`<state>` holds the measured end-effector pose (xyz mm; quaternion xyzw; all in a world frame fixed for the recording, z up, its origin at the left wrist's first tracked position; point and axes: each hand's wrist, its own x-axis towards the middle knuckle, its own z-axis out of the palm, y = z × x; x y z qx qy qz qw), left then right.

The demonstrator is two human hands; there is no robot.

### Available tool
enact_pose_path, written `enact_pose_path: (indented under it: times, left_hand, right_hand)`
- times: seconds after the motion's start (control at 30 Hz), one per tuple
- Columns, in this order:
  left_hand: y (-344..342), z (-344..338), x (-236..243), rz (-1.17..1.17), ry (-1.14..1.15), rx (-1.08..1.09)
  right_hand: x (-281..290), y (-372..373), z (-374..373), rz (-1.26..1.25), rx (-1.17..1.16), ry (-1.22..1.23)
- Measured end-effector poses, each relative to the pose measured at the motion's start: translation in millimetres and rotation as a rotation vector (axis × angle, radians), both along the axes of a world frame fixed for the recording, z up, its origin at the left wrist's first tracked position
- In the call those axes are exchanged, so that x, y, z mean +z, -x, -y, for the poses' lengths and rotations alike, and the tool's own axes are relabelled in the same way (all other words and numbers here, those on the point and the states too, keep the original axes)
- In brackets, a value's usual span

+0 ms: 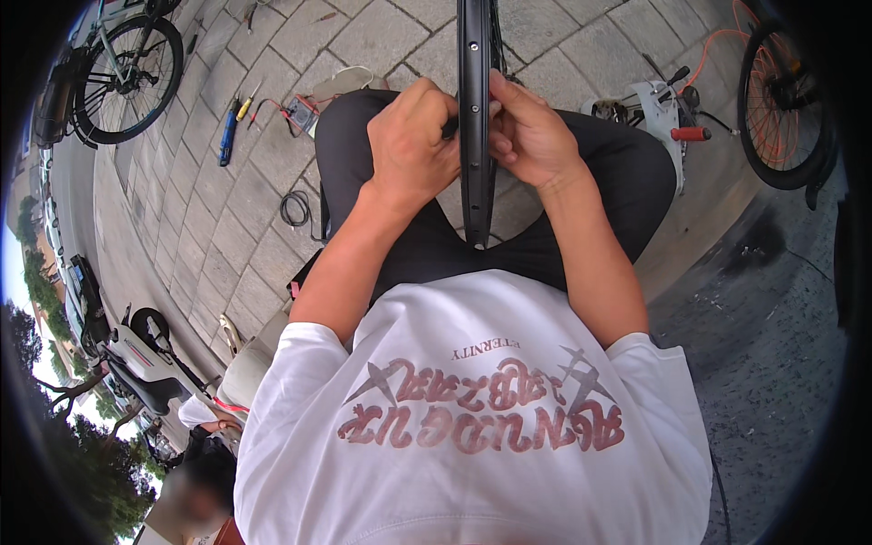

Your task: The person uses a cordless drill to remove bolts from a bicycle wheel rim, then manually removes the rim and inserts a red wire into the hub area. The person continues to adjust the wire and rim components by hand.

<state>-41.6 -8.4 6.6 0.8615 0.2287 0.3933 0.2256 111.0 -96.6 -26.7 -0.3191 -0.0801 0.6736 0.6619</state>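
A black bicycle wheel rim [474, 173] without a tire stands upright between my knees, its outer face toward me with several spoke holes and silvery nipple ends in it. My left hand [409, 141] is closed against the rim's left side. Something small and dark shows at its fingertips, too little to name. On the rim's other side my right hand [536, 136] has its thumb along the edge and its other fingers curled in. Whatever those fingers pinch is hidden behind the rim.
Left on the paving lie a blue tool [227, 136], a yellow-handled screwdriver [243, 109], a meter with leads [301, 114] and a coiled black cable [294, 209]. A metal stand with a red handle [692, 133] and a wheel [783, 104] are right. Bicycle [127, 77] far left; a person [204, 463] lower left.
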Motion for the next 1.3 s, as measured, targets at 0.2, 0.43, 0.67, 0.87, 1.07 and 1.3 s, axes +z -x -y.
enact_pose_path:
  times: [0.2,0.43,0.67,0.87,1.07,1.3]
  left_hand:
    - [7.1,-0.5,5.9,-0.049,0.030,-0.066]
    - [13.6,1.1,5.1,-0.094,0.054,-0.090]
    - [12.0,4.0,7.4,-0.092,0.061,-0.084]
    - [9.6,4.9,6.1,-0.053,0.067,-0.082]
    - [14.6,-1.7,9.9,0.022,0.181,-0.099]
    - [-10.5,-0.1,57.7,0.009,1.008,-0.115]
  right_hand:
    - [17.4,2.4,-6.9,0.027,0.033,0.055]
    - [10.9,-1.3,-13.1,0.070,0.051,0.119]
    - [11.9,-9.5,-16.1,0.102,0.102,0.161]
    - [17.4,-16.3,-20.7,0.173,0.168,0.226]
    - [18.9,-27.5,-12.2,0.147,0.212,0.126]
    - [23.4,-37.2,3.2,0.388,0.095,0.048]
